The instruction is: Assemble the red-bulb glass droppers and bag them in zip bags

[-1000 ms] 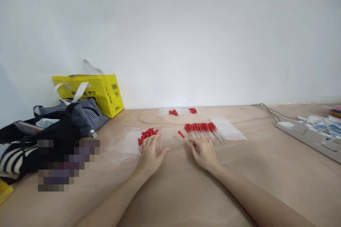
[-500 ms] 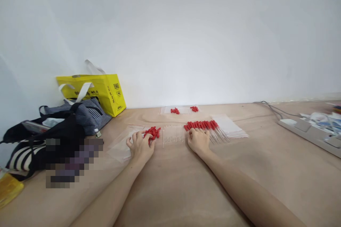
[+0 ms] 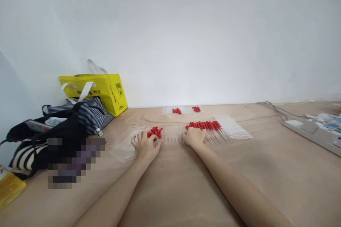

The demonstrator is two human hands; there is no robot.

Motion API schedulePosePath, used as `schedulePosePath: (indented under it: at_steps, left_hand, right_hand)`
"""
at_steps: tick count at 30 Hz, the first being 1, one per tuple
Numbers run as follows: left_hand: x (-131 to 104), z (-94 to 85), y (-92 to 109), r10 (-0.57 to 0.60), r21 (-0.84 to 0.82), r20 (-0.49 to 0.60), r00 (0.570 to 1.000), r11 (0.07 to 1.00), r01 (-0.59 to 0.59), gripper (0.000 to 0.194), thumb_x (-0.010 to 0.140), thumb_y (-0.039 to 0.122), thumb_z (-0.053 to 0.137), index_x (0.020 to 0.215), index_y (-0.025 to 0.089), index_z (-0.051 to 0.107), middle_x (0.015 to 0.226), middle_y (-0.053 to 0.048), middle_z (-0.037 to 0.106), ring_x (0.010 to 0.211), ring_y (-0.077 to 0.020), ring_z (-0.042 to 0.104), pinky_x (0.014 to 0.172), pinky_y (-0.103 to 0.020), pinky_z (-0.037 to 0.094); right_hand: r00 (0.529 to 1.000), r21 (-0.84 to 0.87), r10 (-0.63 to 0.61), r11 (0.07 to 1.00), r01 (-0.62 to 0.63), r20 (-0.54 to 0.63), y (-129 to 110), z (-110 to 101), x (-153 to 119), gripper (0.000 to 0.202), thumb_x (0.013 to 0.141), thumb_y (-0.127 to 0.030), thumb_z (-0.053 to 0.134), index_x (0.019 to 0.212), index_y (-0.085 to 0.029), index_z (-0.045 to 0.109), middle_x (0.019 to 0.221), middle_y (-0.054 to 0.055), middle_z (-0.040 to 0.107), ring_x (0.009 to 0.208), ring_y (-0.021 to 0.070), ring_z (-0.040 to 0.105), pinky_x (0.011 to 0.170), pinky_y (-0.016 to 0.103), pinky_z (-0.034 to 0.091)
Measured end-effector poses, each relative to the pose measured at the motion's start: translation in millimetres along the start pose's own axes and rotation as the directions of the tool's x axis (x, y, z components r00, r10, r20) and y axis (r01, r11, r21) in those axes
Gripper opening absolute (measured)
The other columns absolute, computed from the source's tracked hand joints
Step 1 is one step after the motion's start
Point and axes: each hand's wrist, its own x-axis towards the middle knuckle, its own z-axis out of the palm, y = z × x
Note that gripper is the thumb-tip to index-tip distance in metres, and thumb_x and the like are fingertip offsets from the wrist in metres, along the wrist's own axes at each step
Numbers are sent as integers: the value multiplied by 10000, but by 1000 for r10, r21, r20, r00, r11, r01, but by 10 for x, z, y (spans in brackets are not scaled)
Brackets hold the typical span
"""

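Note:
My left hand (image 3: 146, 148) reaches over a pile of small red rubber bulbs (image 3: 155, 132), its fingers curved and apart, fingertips at the pile's near edge. Right of the pile lies a row of thin clear tubes (image 3: 174, 133), side by side. At the right end of that row is my right hand (image 3: 194, 137), closed, its fingertips pinched; what they hold is hidden. Just beyond and right of it, several droppers (image 3: 210, 126) lie in a slanting row, each a clear tube with a red bulb on its end.
Clear plastic bags (image 3: 124, 145) lie left of my left hand, and a stack of bags (image 3: 234, 127) right of the droppers. More red bulbs (image 3: 177, 111) rest by the wall. A yellow bag (image 3: 115, 94), striped bag (image 3: 92, 115) and black bag (image 3: 71, 127) stand left; a power strip (image 3: 314, 136) sits right.
My right hand has shifted left, from the droppers to the right end of the clear tubes. My left hand stays at the bulb pile, and the whole view has slid slightly.

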Motion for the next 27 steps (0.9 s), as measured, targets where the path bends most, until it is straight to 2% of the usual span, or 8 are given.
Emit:
schedulePosePath:
  at_steps: [5,8,11,16,19,22,24,27]
  left_hand:
    - [15,-25,19,25,26,-11,1000,999,-25,129,687,342,590,745,242,646,1051,-74,541,998,-276,413,873,-503,200]
    - [86,-25,38,73,65,-28,997,995,-71,142,714,319,559,780,235,653,1080,-89,535,1022,-285,402,888,-510,185]
    - [180,6,58,128,108,-1,992,986,-127,155,730,301,533,762,216,658,1106,-100,531,1037,-291,399,899,-512,177]
    - [254,92,76,210,158,84,974,962,-221,180,750,272,500,776,189,657,1115,-121,536,1044,-291,414,917,-510,174]
    - [246,94,84,225,165,95,970,957,-238,204,778,229,453,807,176,648,1119,-124,541,1051,-279,422,933,-501,166]
    - [191,0,101,209,108,12,978,972,-209,208,792,209,432,808,188,638,1103,-106,556,1060,-269,427,943,-495,151]
    - [112,-110,119,204,8,-54,977,979,-204,190,789,229,446,811,209,634,1062,-85,577,1049,-265,438,935,-488,162]
    - [-60,-278,151,299,-194,-29,954,934,-299,152,768,248,484,799,236,632,986,-57,597,1002,-247,466,896,-445,230]
  right_hand:
    - [999,3,13,1000,-13,47,-23,-28,22,259,716,-296,459,789,-143,654,812,136,658,808,249,582,768,392,253]
    - [998,2,8,1000,-8,56,-36,-39,17,254,718,-292,459,783,-145,655,809,136,660,793,247,588,765,390,256]
    - [998,0,-13,1000,13,55,-47,-44,-2,254,731,-292,453,772,-143,655,814,140,661,790,247,590,765,389,258]
    - [996,-1,-85,996,85,26,2,-91,-78,275,759,-284,433,792,-118,651,852,160,651,844,260,568,769,382,270]
    - [985,21,-170,985,170,12,109,-168,-177,258,768,-267,434,783,-126,649,855,140,649,877,245,550,750,333,298]
    - [957,68,-288,956,286,27,290,-251,-323,203,769,-272,467,765,-168,641,818,70,656,832,178,557,698,251,325]
    - [930,110,-364,928,357,49,442,-288,-428,169,768,-269,487,733,-185,629,771,29,653,746,142,562,648,224,334]
    - [863,167,-502,856,489,51,661,-315,-557,146,768,-260,512,687,-185,607,722,15,637,708,141,548,645,232,340]
